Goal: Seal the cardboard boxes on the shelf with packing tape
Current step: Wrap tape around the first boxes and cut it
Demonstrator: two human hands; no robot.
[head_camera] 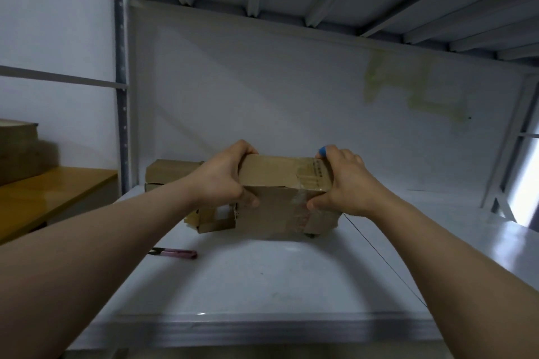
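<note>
A brown cardboard box (277, 183) sits at mid-depth on the white shelf (262, 280), with clear tape running over its top and front near the right end. My left hand (224, 175) grips its left end, fingers over the top, thumb on the front. My right hand (344, 181) grips the right end the same way; a blue tip shows on one finger. A second cardboard box (172, 172) lies behind to the left. A smaller torn cardboard piece (213, 218) sits low at the left of the held box. No tape roll is visible.
A pink-handled cutter (175, 253) lies on the shelf in front of the box at left. A thin dark line (385, 259) crosses the shelf to the right. Another shelf's ribbed underside is overhead. A yellow table (52, 195) with boxes stands to the left.
</note>
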